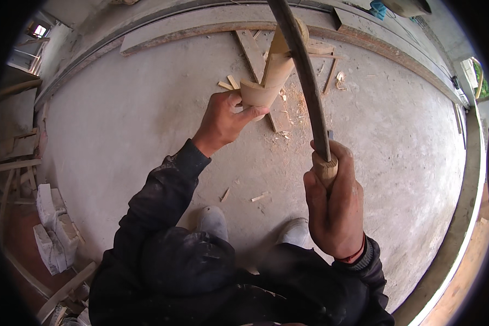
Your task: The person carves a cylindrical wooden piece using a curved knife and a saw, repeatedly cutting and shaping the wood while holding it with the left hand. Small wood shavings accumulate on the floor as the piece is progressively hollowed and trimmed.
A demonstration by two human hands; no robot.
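My left hand (pixel 221 118) is closed around the near end of a pale bamboo tube (pixel 279 70), thumb on the near side. The tube points away from me at a tilt, and part of its wall is cut away, leaving a rounded, cup-like end by my fingers. My right hand (pixel 337 209) grips the wooden handle of a long, slightly curved machete (pixel 308 81). Its dark blade runs up past the top edge of the view and crosses in front of the tube's right side. Whether the blade touches the bamboo I cannot tell.
Beneath the bamboo, a narrow board (pixel 251 54) lies on the concrete floor (pixel 130 108). Wood shavings (pixel 294 111) and small offcuts are scattered around it. A long plank (pixel 201 28) runs along the far side. Broken pale blocks (pixel 57 231) and timber pieces are at left.
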